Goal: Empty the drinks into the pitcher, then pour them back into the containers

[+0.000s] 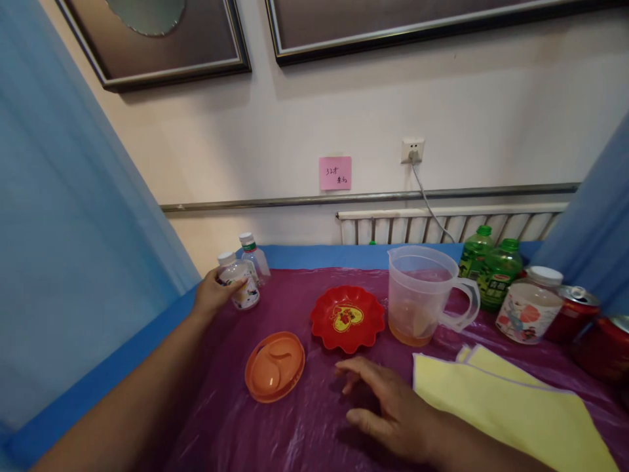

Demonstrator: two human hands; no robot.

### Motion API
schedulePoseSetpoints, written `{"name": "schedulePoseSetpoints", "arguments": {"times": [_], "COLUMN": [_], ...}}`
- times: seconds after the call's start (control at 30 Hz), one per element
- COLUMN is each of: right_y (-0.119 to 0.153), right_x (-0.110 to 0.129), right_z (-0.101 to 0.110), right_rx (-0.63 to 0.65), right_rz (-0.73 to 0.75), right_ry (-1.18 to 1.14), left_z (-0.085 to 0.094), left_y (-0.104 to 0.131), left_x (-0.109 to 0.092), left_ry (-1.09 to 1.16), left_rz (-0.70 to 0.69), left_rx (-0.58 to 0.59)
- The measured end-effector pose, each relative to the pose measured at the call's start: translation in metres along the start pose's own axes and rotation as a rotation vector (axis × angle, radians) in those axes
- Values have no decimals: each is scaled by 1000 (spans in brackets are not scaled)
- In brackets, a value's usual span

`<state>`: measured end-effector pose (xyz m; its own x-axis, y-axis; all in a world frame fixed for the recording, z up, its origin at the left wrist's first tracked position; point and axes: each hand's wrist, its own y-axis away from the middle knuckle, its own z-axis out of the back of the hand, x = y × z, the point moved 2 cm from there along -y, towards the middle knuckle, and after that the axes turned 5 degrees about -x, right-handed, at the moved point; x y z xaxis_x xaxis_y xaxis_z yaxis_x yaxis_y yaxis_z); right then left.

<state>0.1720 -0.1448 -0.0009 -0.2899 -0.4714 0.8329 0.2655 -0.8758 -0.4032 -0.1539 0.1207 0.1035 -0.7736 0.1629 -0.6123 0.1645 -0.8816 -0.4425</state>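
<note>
At the left of the table, my left hand [215,293] is wrapped round a patterned plastic bottle [246,296] with a white cap. Right behind it stands a second clear bottle [259,261], also white-capped. My right hand [383,406] hovers near the front middle, fingers apart and nothing in them. Just beyond its fingertips lies a red scalloped plate [322,318] with a yellow heart print. An orange divided dish [263,370] sits to the left of that hand. Behind it, a clear measuring jug [413,295] holds a little amber liquid at the bottom.
Yellow cloths [491,400] lie at the right front. Green bottles [498,278], a white-capped jar [528,311] and red cans [572,314] stand along the right side. Purple plastic sheeting [295,432] covers the table. Blue curtains [73,196] hang at both sides.
</note>
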Motion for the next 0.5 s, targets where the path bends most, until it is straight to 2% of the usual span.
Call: {"name": "schedulePoseSetpoints", "arguments": {"times": [0.1, 0.2, 0.37, 0.4, 0.43, 0.5], "right_y": [0, 0, -2, -3, -5, -8], "right_x": [1, 0, -3, -3, -2, 4], "right_z": [0, 1, 2, 2, 2, 5], "right_rx": [37, 55, 74, 69, 56, -9], "right_rz": [21, 24, 53, 73, 95, 137], "right_ry": [46, 65, 124, 136, 147, 156], "left_z": [-11, -17, -7, -4, 0, 0], "left_y": [-16, -17, -3, 1, 5, 19], "left_x": [14, 15, 5, 2, 1, -7], "left_ry": [-77, -114, -149, -159, -177, -82], "left_rz": [-18, -61, -92, -108, -66, -109], "left_rx": [-2, 18, 23, -15, -100, -131]}}
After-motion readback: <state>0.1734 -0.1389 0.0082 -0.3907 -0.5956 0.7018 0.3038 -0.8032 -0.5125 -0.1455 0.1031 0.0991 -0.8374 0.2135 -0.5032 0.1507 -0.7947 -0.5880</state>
